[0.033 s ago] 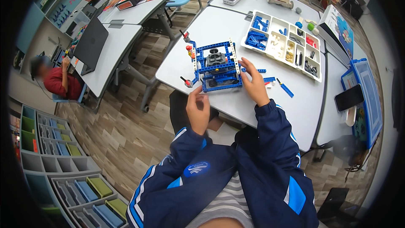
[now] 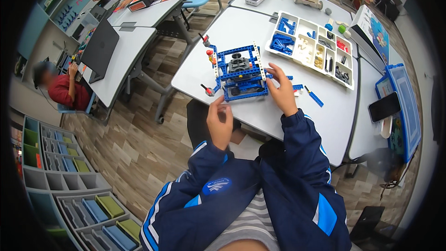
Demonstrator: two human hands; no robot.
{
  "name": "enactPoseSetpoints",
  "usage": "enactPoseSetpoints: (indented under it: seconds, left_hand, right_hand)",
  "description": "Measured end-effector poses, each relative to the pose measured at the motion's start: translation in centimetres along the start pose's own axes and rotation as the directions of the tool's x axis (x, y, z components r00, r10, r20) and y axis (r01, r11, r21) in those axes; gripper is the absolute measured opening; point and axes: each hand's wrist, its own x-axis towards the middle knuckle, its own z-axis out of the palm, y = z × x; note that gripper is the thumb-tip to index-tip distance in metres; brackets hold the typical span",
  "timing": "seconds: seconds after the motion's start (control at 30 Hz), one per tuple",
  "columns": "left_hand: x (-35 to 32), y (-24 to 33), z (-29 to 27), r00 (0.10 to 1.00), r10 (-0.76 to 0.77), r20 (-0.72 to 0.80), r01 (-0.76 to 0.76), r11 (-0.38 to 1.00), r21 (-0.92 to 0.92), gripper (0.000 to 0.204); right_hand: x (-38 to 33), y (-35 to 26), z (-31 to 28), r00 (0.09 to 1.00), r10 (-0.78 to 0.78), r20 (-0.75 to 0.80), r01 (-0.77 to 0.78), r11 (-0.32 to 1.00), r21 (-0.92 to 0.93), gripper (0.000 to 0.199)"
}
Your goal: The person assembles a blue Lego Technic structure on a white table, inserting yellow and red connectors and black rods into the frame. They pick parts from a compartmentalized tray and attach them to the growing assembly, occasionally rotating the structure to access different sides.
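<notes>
The blue brick model (image 2: 239,75), an open frame of studded beams around a grey core, stands on the grey counter (image 2: 260,116) near its front edge. The right hand (image 2: 282,90) rests against the model's right side, fingers spread and laid on the beams, not clamped round anything that shows. The left hand (image 2: 219,121) hovers just below the model's near left corner, fingers curled loosely together; it may pinch a small part, but I cannot tell from this angle. Just right of the right hand lie loose blue pieces (image 2: 312,95); beyond it, further up the counter, sits the white sorting tray (image 2: 310,47) with parts in its compartments. To do this step well, in my judgement, the right hand should brace the frame steadily while the left works at the lower edge, pressing square to the studs so the beams do not rack. Hidden or unclear: the left palm and fingertips, the model's underside, and the small red-tipped pins (image 2: 207,90) at its left side, too small to identify.
</notes>
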Motion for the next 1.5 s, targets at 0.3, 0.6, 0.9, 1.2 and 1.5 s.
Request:
enactPoseSetpoints:
  seconds: [0.3,0.6,0.9,1.2,1.5]
  left_hand:
    - [1.2,-2.0,-0.3,0.999,-0.032,-0.03,0.029,0.994,-0.102,0.023]
    - [4.1,-6.4,-2.2,0.995,-0.082,-0.053,0.07,0.979,-0.192,0.038]
    - [3.0,-5.6,-2.7,0.99,-0.142,-0.02,0.133,0.963,-0.233,0.036]
    - [2.2,-4.5,-2.4,0.969,-0.217,-0.119,0.173,0.938,-0.301,0.029]
    - [1.8,-5.0,-3.2,0.985,-0.171,0.025,0.171,0.944,-0.283,0.028]
  right_hand:
    - [-0.7,-0.4,-1.3,0.987,0.159,-0.001,-0.154,0.96,0.236,0.034]
    - [-0.9,-0.6,-1.7,0.967,0.255,0.006,-0.251,0.947,0.2,0.034]
    - [-2.1,-0.6,-0.7,0.963,0.242,0.117,-0.265,0.929,0.26,0.038]
    - [-3.0,-1.1,-0.6,0.971,0.108,0.214,-0.145,0.976,0.163,0.024]
    - [-2.7,1.3,-0.5,0.992,0.124,-0.013,-0.123,0.99,0.075,0.026]
